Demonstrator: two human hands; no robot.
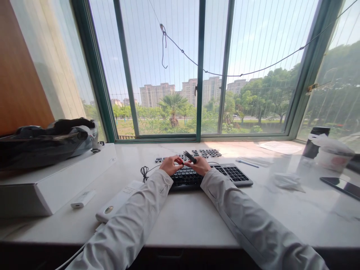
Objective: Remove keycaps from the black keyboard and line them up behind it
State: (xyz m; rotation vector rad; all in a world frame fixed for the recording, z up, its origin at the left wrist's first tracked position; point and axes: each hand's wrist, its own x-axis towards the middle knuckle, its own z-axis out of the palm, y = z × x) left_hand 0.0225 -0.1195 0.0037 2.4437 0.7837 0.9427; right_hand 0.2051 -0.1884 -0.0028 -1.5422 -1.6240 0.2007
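Both hands are over a black keyboard [236,174] whose right part shows bare key spots without caps. My left hand [171,165] is closed in a pinch above its left half; a small dark thing seems to be at the fingertips, too small to make out. My right hand [201,165] is closed around a short black stick-like tool [190,156], which points up and to the left. The fingertips of both hands nearly meet. Behind the keyboard, loose black keycaps [210,153] lie in rows, partly hidden by the hands.
At left, a white box [45,191] carries a dark bag [47,140]. A white power strip [118,202] lies near my left sleeve, and a coiled cable [144,172] beside the keyboard. To the right are a pen [247,163], crumpled plastic [288,181] and a phone [341,186].
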